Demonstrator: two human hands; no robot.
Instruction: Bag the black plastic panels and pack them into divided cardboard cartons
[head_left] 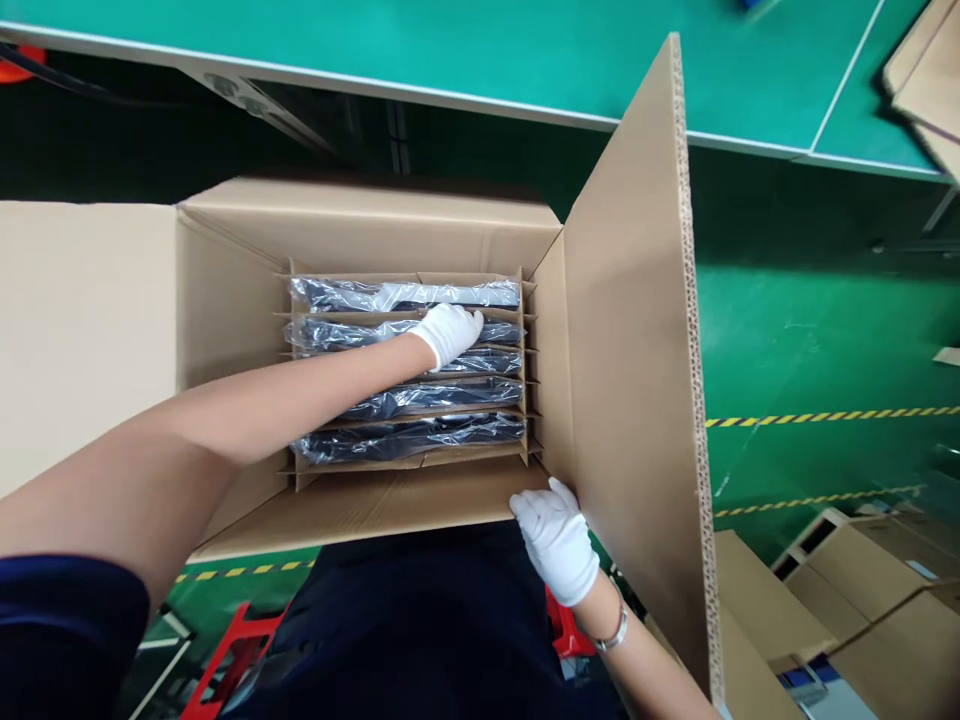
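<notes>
A large open cardboard box (pixel 450 500) stands in front of me. Inside it, several flat dark items in clear plastic bags (pixel 420 432) stand in a row, parted by cardboard dividers (pixel 523 375). My left hand (pixel 450 335), in a white glove, reaches into the box over the second and third bagged items from the far side. Its fingers are curled closed, and what they hold, if anything, is hidden. At the near right corner, my right hand (pixel 555 535), also gloved, grips the box's near edge beside the raised right flap (pixel 630 300).
A green-topped workbench (pixel 450 45) runs along the far side. The box's left flap (pixel 82 330) is folded outward. Cardboard boxes (pixel 862 590) lie on the floor at lower right. Red frame parts (pixel 232 650) show below, and yellow-black tape (pixel 825 417) marks the green floor.
</notes>
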